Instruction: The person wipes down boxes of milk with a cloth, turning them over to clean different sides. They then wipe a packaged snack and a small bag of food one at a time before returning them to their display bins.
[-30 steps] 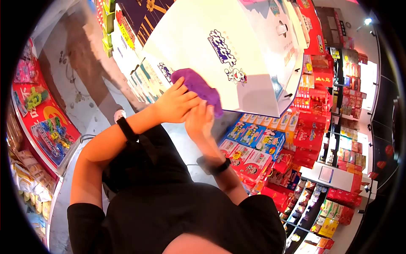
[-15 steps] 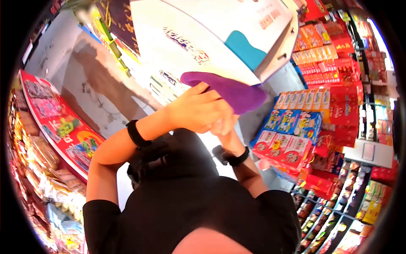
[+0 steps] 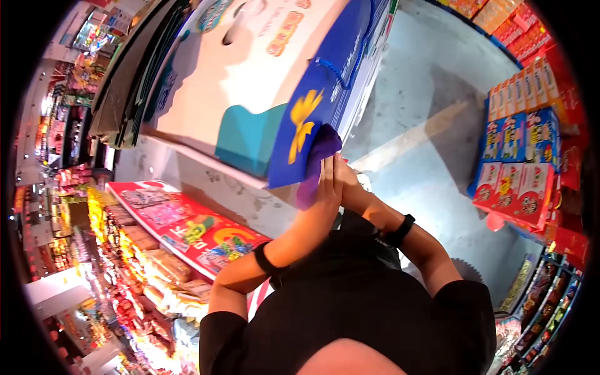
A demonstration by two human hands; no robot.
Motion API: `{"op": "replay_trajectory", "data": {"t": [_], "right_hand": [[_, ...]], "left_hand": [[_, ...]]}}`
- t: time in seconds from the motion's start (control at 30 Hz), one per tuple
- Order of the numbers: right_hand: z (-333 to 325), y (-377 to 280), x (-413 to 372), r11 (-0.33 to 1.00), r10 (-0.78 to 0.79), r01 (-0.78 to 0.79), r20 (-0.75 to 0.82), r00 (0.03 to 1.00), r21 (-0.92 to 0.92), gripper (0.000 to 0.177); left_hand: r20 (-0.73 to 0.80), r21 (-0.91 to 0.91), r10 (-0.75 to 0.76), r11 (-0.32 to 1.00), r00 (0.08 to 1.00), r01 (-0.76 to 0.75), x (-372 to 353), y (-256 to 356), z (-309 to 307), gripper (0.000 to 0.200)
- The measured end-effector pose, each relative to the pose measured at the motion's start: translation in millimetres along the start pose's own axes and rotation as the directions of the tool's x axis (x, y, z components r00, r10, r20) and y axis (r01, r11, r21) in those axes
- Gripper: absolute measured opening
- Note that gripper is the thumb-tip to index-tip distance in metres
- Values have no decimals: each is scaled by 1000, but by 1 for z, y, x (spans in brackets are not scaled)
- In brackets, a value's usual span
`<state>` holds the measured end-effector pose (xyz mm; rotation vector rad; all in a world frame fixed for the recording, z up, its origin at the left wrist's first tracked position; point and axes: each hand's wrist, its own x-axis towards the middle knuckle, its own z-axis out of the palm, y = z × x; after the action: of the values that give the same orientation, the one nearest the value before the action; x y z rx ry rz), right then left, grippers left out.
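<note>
A purple cloth (image 3: 325, 142) is bunched at my hands, its lower end hanging on the left. My left hand (image 3: 324, 187) is closed on the cloth, with its fingers long and pressed together. Against it lies my right hand (image 3: 355, 190), also closed at the cloth; some of its fingers are hidden. Just beyond the hands stands a large gift bag (image 3: 240, 94) with a pale front, a teal patch and a blue side. A yellow bow (image 3: 304, 122) is printed on the blue side, close to the cloth.
Dark bags or folders (image 3: 134, 81) stand behind the gift bag on the left. A red printed display board (image 3: 187, 225) edges shelves of packaged goods (image 3: 150, 262). On the right are stacked blue and red boxes (image 3: 515, 187). Grey floor (image 3: 412, 125) lies between.
My view has swung to the right around the bag, bringing its blue side into sight. The purple cloth, spread out before, is now bunched, and my hands are pressed together.
</note>
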<state>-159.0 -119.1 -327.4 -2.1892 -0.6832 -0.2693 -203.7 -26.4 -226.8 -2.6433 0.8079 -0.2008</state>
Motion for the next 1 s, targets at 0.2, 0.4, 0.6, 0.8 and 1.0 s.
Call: {"op": "replay_trajectory", "data": {"t": [0.2, 0.4, 0.6, 0.8, 1.0], "right_hand": [[-28, 21, 0, 907, 49, -66, 50, 998, 416, 57], [-65, 10, 61, 706, 69, 15, -89, 994, 708, 71], [-105, 26, 129, 880, -258, 381, -389, 884, 283, 58], [-52, 76, 122, 926, -58, 181, -350, 935, 330, 52], [-43, 119, 100, 977, 18, 53, -330, 944, 205, 44]], "left_hand": [[73, -199, -27, 979, 997, 41, 49, 10, 3, 56], [-26, -290, -309, 913, 951, 288, 80, -2, -27, 61], [-102, -39, -481, 877, 871, 479, 123, -21, -50, 63], [188, 232, -444, 887, 876, 400, 151, -10, -7, 57], [211, 181, -290, 950, 934, 254, 172, 11, 59, 54]]}}
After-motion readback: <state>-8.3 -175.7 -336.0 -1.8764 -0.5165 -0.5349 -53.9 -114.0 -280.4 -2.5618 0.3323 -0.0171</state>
